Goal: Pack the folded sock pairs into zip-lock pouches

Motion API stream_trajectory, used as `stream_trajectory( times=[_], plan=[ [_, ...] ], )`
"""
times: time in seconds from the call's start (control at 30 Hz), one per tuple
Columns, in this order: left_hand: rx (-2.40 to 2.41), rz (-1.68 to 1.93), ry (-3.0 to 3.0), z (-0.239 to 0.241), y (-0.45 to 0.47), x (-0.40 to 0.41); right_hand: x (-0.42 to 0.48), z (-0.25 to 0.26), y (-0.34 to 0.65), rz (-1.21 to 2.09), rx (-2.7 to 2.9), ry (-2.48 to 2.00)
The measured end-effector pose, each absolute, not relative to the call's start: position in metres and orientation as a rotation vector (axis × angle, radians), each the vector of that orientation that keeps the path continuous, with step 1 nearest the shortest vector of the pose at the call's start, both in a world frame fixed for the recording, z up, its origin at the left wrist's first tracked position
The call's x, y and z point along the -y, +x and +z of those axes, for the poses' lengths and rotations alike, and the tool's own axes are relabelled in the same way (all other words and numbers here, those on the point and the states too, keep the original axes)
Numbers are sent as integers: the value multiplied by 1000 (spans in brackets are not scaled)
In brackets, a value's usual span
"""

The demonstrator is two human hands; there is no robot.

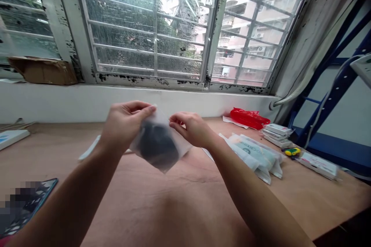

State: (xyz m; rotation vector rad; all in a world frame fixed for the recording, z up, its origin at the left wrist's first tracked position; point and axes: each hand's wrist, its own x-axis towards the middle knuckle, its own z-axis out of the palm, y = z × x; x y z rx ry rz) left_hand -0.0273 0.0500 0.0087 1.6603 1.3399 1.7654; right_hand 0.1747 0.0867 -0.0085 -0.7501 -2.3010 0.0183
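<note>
A frosted plastic bag [161, 142] with a dark object inside hangs in the air above the wooden table [174, 200]. My left hand [123, 123] pinches the bag's upper left edge between thumb and fingers. At the bag's upper right edge, my right hand [193, 127] pinches it too. The bag hangs tilted, one corner pointing down.
To the right lie a pile of white packets [255, 156], small flat boxes [276, 134], a red plastic bag [249, 118] and a yellow-green item [292, 151]. A phone [29, 200] lies at the near left. A blue rack [333, 85] stands at the right, a barred window behind.
</note>
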Motion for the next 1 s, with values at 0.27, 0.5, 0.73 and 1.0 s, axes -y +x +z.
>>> stream_trajectory(
  times=[0.27, 0.5, 0.73, 1.0],
  plan=[
    [-1319, 1987, 1606, 20, -36, -43, -71, -26, 206, 304, 2346, -928],
    [-1080, 1668, 1765, -1, 12, -31, -55, -41, 214, 535, 2116, -1130],
    [-1029, 1821, 1717, 14, -6, -32, -53, -57, 333, -734, 1744, -1688],
    [-1381, 1353, 1962, -31, -11, -45, -55, -125, 373, -601, 1981, -1954]
  ],
)
